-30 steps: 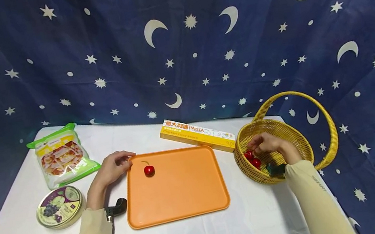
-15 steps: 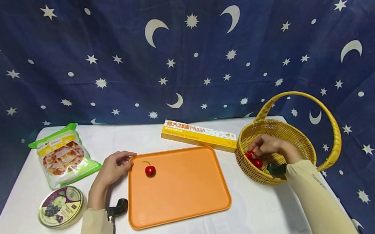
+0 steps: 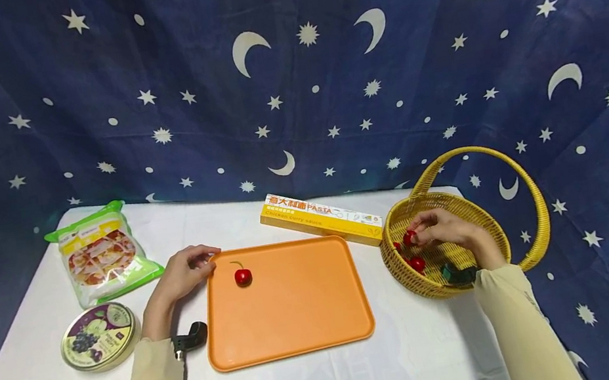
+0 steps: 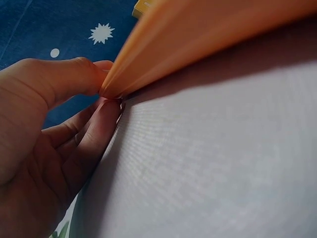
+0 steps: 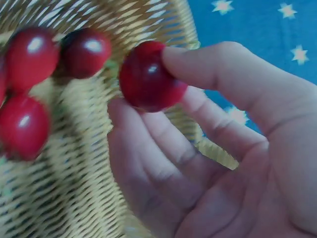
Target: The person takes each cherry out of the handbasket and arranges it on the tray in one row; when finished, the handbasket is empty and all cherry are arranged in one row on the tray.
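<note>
My right hand [image 3: 443, 229] is over the inside of the yellow wicker basket [image 3: 483, 225], pinching a red cherry [image 5: 148, 77] between thumb and fingers. Several more cherries [image 5: 32, 57] lie in the basket, to the left of the held one in the right wrist view. At the far left corner of the orange tray [image 3: 290, 308], my left hand [image 3: 183, 275] pinches the rim, thumb above and fingers below, as the left wrist view shows. A single cherry [image 3: 243, 277] with a curved green stem lies on the tray near that corner.
A yellow pasta box [image 3: 321, 219] lies behind the tray, close to the basket's left side. Left of the left hand are a green-edged food bag [image 3: 102, 252] and a round tin [image 3: 97, 336]. The basket's tall handle [image 3: 539, 212] arches up on the right.
My right hand has lifted a cherry off the others in the basket and shifted slightly right and up. The left hand stays at the tray corner.
</note>
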`<state>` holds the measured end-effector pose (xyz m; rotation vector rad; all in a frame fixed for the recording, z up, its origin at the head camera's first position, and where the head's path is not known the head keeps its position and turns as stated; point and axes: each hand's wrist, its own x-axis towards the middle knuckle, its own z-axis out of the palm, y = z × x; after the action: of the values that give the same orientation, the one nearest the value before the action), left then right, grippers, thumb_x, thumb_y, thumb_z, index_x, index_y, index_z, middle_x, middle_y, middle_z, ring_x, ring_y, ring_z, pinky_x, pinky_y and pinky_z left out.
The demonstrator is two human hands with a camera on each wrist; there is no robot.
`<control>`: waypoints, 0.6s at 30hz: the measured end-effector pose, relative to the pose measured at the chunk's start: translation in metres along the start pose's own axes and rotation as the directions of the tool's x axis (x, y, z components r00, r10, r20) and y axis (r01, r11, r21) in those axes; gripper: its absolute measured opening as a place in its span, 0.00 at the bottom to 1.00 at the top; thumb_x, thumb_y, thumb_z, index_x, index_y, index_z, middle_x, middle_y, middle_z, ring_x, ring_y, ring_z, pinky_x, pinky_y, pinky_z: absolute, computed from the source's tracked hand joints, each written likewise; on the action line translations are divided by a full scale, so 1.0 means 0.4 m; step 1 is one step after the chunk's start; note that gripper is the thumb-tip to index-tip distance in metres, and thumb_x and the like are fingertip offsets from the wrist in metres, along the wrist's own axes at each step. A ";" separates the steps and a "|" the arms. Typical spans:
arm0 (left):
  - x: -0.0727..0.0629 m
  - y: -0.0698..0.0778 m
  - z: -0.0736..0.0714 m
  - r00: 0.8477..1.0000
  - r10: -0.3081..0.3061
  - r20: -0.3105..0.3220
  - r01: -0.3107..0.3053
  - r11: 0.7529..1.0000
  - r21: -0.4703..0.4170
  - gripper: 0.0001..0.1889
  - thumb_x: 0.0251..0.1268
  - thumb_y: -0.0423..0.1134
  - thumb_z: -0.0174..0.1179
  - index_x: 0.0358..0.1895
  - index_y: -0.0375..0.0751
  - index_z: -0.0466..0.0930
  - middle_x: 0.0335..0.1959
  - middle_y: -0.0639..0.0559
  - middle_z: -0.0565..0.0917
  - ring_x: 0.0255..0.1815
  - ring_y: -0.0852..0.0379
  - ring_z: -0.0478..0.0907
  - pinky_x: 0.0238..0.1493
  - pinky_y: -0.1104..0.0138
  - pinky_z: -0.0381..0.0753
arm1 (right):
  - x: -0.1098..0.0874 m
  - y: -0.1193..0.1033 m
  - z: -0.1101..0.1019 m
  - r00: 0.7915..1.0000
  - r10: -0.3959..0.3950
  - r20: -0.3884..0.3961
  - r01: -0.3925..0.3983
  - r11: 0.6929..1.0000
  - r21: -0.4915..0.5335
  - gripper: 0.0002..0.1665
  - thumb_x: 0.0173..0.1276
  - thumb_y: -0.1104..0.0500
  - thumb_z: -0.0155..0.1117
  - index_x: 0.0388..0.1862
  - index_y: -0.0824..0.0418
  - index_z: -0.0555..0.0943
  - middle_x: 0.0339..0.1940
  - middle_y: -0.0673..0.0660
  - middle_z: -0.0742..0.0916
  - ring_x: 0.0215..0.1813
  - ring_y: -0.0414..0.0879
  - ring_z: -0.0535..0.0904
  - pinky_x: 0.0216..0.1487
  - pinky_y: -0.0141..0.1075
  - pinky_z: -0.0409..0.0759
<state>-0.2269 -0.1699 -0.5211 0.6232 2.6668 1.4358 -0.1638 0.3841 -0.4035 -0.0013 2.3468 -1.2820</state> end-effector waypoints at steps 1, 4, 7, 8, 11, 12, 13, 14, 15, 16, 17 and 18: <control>0.001 0.000 -0.002 1.000 -0.001 0.000 0.001 1.000 0.001 0.15 0.59 0.26 0.62 0.49 0.36 0.85 0.34 0.46 0.81 0.33 0.53 0.73 0.35 0.67 0.71 | 0.000 -0.012 0.003 1.000 -0.020 -0.019 0.020 1.000 0.015 0.20 0.65 0.67 0.64 0.52 0.78 0.75 0.37 0.57 0.82 0.39 0.48 0.83 0.46 0.46 0.83; 0.004 0.001 -0.010 1.000 0.000 -0.004 0.000 1.000 0.003 0.15 0.59 0.25 0.62 0.49 0.36 0.84 0.34 0.46 0.81 0.33 0.53 0.73 0.35 0.67 0.71 | 0.007 -0.058 0.023 0.993 -0.097 -0.072 0.099 0.995 0.032 0.20 0.65 0.67 0.66 0.53 0.76 0.76 0.39 0.61 0.82 0.40 0.52 0.83 0.46 0.49 0.83; 0.005 0.003 -0.014 1.000 0.006 -0.021 -0.006 1.000 0.007 0.14 0.58 0.25 0.62 0.49 0.36 0.85 0.34 0.45 0.81 0.32 0.54 0.72 0.34 0.67 0.71 | 0.025 -0.120 0.069 0.983 -0.147 -0.108 0.152 0.987 0.047 0.20 0.64 0.67 0.67 0.53 0.75 0.77 0.41 0.64 0.83 0.40 0.51 0.83 0.44 0.46 0.83; 0.006 0.004 -0.014 1.000 0.010 -0.024 -0.010 1.000 0.004 0.14 0.58 0.25 0.62 0.49 0.35 0.84 0.34 0.45 0.81 0.32 0.54 0.72 0.34 0.67 0.71 | 0.033 -0.140 0.093 0.982 -0.152 -0.116 0.160 0.985 0.060 0.20 0.63 0.67 0.68 0.52 0.75 0.77 0.41 0.65 0.83 0.39 0.51 0.83 0.43 0.45 0.84; 0.003 0.005 -0.010 1.000 0.013 -0.023 -0.013 1.000 0.000 0.14 0.58 0.26 0.62 0.48 0.35 0.85 0.33 0.46 0.80 0.31 0.56 0.72 0.34 0.68 0.71 | 0.066 -0.192 0.192 0.981 -0.149 -0.127 0.162 0.982 0.101 0.19 0.62 0.67 0.69 0.50 0.76 0.79 0.39 0.64 0.84 0.36 0.48 0.83 0.42 0.45 0.84; 0.001 0.004 -0.008 1.000 0.014 -0.017 -0.014 1.000 -0.002 0.14 0.58 0.26 0.62 0.48 0.35 0.84 0.33 0.46 0.80 0.31 0.56 0.72 0.34 0.68 0.71 | 0.080 -0.203 0.232 0.982 -0.145 -0.119 0.160 0.979 0.127 0.19 0.62 0.68 0.69 0.49 0.77 0.79 0.38 0.64 0.85 0.35 0.49 0.84 0.42 0.46 0.84; 0.000 0.003 -0.006 1.000 0.012 -0.010 -0.012 1.000 -0.006 0.14 0.58 0.25 0.62 0.48 0.35 0.84 0.33 0.46 0.80 0.31 0.57 0.72 0.34 0.68 0.71 | 0.094 -0.214 0.274 0.985 -0.138 -0.105 0.153 0.976 0.153 0.18 0.61 0.68 0.69 0.48 0.78 0.79 0.37 0.63 0.85 0.35 0.52 0.85 0.42 0.49 0.84; -0.002 0.003 -0.003 1.000 0.010 -0.006 -0.010 1.000 -0.006 0.14 0.58 0.25 0.63 0.48 0.34 0.84 0.32 0.47 0.80 0.31 0.57 0.72 0.34 0.68 0.71 | 0.111 -0.222 0.317 0.988 -0.124 -0.088 0.138 0.974 0.182 0.17 0.61 0.68 0.69 0.47 0.78 0.79 0.36 0.63 0.85 0.35 0.55 0.86 0.43 0.50 0.83; -0.004 0.003 -0.001 1.000 0.005 -0.006 -0.005 1.000 -0.004 0.14 0.58 0.25 0.63 0.48 0.35 0.85 0.32 0.47 0.80 0.31 0.57 0.72 0.34 0.68 0.71 | 0.128 -0.230 0.359 0.992 -0.111 -0.066 0.122 0.970 0.210 0.17 0.62 0.68 0.69 0.47 0.77 0.80 0.35 0.62 0.86 0.37 0.57 0.86 0.44 0.52 0.82; -0.004 0.003 0.000 1.000 0.002 -0.005 -0.002 1.000 -0.004 0.14 0.58 0.25 0.63 0.48 0.35 0.85 0.32 0.47 0.80 0.31 0.57 0.72 0.33 0.68 0.71 | 0.146 -0.237 0.401 0.994 -0.099 -0.044 0.107 0.964 0.243 0.16 0.62 0.68 0.69 0.46 0.77 0.80 0.35 0.63 0.87 0.38 0.59 0.87 0.44 0.53 0.82; -0.004 0.004 0.001 1.000 0.000 -0.007 0.000 1.000 -0.005 0.14 0.58 0.25 0.63 0.48 0.35 0.85 0.32 0.47 0.80 0.31 0.57 0.72 0.33 0.68 0.71 | 0.164 -0.244 0.439 0.996 -0.083 -0.027 0.087 0.959 0.270 0.15 0.62 0.68 0.69 0.45 0.77 0.80 0.35 0.63 0.87 0.39 0.60 0.87 0.44 0.53 0.81; -0.003 0.005 0.001 1.000 -0.003 -0.008 0.003 1.000 -0.005 0.14 0.58 0.25 0.63 0.48 0.36 0.85 0.33 0.47 0.80 0.31 0.56 0.72 0.33 0.68 0.71 | 0.181 -0.253 0.475 0.998 -0.066 -0.015 0.067 0.953 0.295 0.14 0.62 0.68 0.69 0.45 0.76 0.81 0.35 0.63 0.88 0.40 0.61 0.87 0.44 0.53 0.82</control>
<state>-0.2252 -0.1690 -0.5199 0.6137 2.6685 1.4465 -0.1751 0.1601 -0.4385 0.0182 2.1517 -1.6569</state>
